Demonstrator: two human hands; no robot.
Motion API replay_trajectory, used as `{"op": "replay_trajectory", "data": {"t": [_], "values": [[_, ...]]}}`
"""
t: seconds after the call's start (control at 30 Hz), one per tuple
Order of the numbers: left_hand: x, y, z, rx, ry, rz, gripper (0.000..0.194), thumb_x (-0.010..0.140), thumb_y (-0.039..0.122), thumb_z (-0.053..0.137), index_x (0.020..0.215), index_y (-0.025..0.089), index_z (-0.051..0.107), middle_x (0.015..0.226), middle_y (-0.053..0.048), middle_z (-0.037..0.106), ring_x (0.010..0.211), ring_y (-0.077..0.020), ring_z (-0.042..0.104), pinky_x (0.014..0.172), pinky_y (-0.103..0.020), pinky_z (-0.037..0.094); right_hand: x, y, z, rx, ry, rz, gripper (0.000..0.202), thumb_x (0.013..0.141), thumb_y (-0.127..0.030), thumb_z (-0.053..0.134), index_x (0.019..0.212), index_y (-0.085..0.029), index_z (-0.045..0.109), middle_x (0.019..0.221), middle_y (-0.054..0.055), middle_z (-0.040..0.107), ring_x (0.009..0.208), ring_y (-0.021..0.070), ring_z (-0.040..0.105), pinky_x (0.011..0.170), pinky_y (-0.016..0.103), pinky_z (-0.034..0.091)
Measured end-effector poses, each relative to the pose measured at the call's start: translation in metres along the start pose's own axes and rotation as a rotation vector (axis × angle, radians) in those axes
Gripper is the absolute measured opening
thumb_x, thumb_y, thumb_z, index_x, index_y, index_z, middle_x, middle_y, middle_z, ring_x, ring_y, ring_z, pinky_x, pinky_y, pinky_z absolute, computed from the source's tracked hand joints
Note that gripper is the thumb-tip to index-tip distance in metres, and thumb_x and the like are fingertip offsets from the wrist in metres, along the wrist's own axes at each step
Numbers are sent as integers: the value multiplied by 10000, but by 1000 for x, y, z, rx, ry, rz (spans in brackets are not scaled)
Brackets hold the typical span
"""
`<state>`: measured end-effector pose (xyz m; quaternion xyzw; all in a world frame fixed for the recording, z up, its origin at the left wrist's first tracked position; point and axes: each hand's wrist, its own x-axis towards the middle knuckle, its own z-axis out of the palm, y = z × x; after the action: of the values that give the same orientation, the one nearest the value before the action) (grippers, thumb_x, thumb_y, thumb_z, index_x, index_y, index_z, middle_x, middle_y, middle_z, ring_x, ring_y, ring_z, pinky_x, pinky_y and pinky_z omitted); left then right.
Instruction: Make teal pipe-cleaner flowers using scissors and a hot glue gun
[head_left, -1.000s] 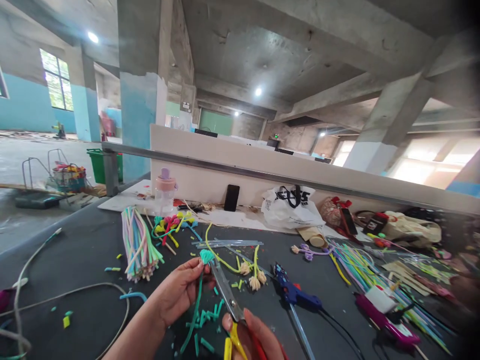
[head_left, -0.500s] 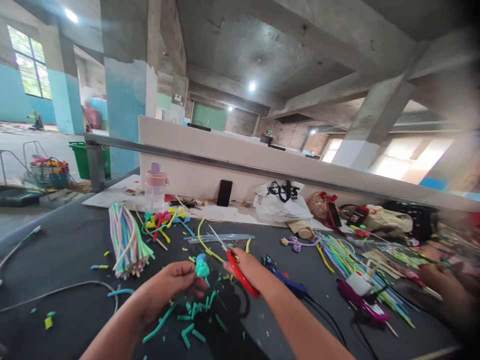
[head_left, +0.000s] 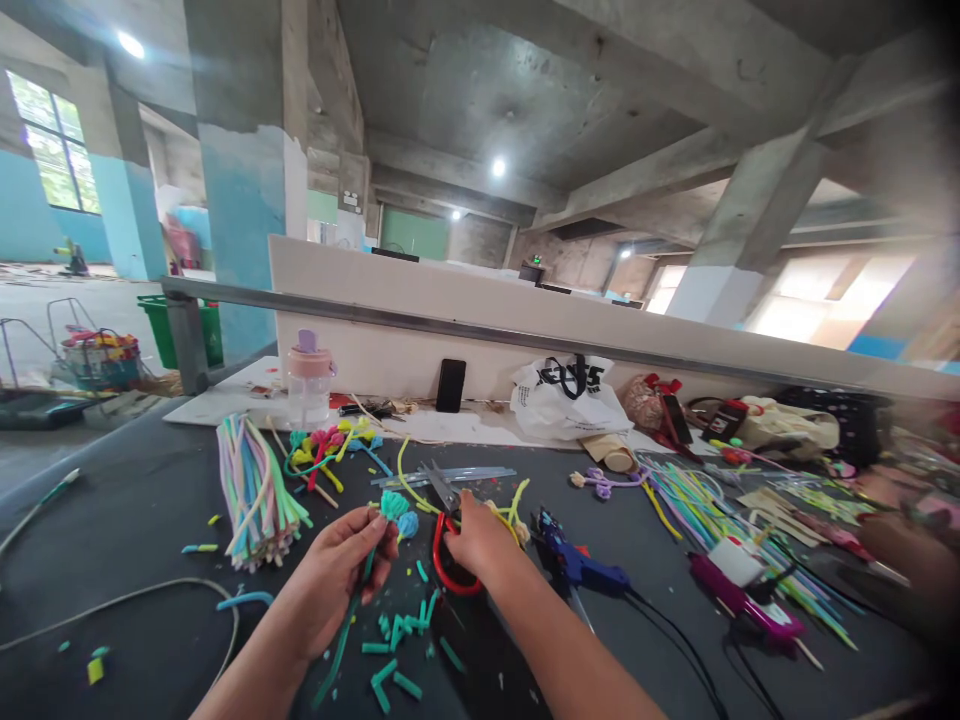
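Note:
Pinched in my left hand (head_left: pixel 351 555) is a fuzzy pipe-cleaner flower (head_left: pixel 394 505) with a teal bloom and a blue one beside it. A teal stem (head_left: pixel 337 645) trails down below that hand. To its right, my right hand (head_left: pixel 480 535) is closed on red-handled scissors (head_left: pixel 448 580), whose grey blades point away, slightly apart. The right fingertips are partly hidden behind the hand. Short teal cut pieces (head_left: pixel 397 632) lie on the dark table (head_left: pixel 150 660) between my forearms.
A pipe-cleaner bundle (head_left: pixel 259 490) stands left, near a bottle (head_left: pixel 309 380). At the back are a phone (head_left: pixel 451 386) and a white bag (head_left: pixel 570 400). A blue glue gun (head_left: pixel 585 568) and a magenta one (head_left: pixel 746 605) lie right, by loose pipe cleaners (head_left: pixel 686 500). A co-worker's hand (head_left: pixel 889 545) is at far right.
My left hand has turned the flower, so the teal bloom sits higher and the blue one lies to its right. The scissors have swung round, and their blades are now further apart.

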<state>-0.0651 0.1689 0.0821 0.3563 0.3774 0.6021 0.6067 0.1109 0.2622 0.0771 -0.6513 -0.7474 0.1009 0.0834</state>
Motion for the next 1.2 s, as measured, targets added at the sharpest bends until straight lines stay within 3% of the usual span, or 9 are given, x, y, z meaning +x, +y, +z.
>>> {"op": "replay_trajectory", "data": {"t": [0.17,0.23,0.33,0.43,0.53,0.8,0.93,1.1,1.2], "values": [[-4,2,5,-25,-2,-38,244,728,385,666,718,154,590,659,-8,596,458,-76,472,344,-167,303,-2,0,-11,95,40,-59,465,663,-213,668,1115,-140,586,998,182,644,995,342,583,832,433,412],[-5,3,6,-36,-1,-89,249,737,392,656,734,151,595,651,-7,589,453,-73,471,332,-159,289,-6,-4,-18,178,76,-111,401,721,-217,624,1111,-130,594,1040,184,625,1041,329,555,888,441,381],[-7,2,9,-65,-12,-150,249,732,388,658,763,147,602,646,-7,586,417,-59,441,306,-149,237,-16,-13,-24,347,106,-230,324,862,-276,464,1151,-172,565,1096,111,615,1040,221,561,908,336,398],[-8,1,11,-97,-16,-173,238,731,376,662,777,151,599,654,-6,590,398,-43,414,306,-144,202,-29,-22,-19,798,30,-371,321,906,-365,406,1141,-205,556,1055,60,630,978,170,584,848,279,446],[-8,-1,14,-86,-4,-170,229,733,370,666,760,157,585,634,7,577,408,-35,410,329,-138,206,-37,-29,-9,1282,-98,-508,299,833,-362,565,1103,-237,590,1046,41,620,995,180,562,860,299,439],[-4,-10,12,93,46,70,280,673,409,712,681,160,584,553,34,511,446,-64,416,379,-161,319,-40,-31,7,1592,-248,-564,401,723,-188,644,1110,-288,616,1053,11,610,834,133,562,751,252,438],[-6,-13,7,279,28,177,246,734,408,655,696,169,612,524,30,485,445,-74,382,406,-178,306,-40,-29,9,1645,-242,-534,500,641,-107,601,1115,-265,615,1076,26,608,881,164,560,780,282,430],[-10,-9,8,520,35,429,148,743,294,654,659,175,628,593,7,500,538,-102,410,489,-199,340,-39,-28,5,1718,-240,-589,551,576,-125,552,1115,-219,615,997,50,639,909,187,550,794,302,414],[-9,-12,5,470,44,426,133,735,289,666,668,179,630,627,1,527,555,-105,412,498,-201,342,-41,-28,1,1744,-234,-605,555,559,-119,528,1097,-215,623,998,55,638,922,197,551,793,315,415]]}}
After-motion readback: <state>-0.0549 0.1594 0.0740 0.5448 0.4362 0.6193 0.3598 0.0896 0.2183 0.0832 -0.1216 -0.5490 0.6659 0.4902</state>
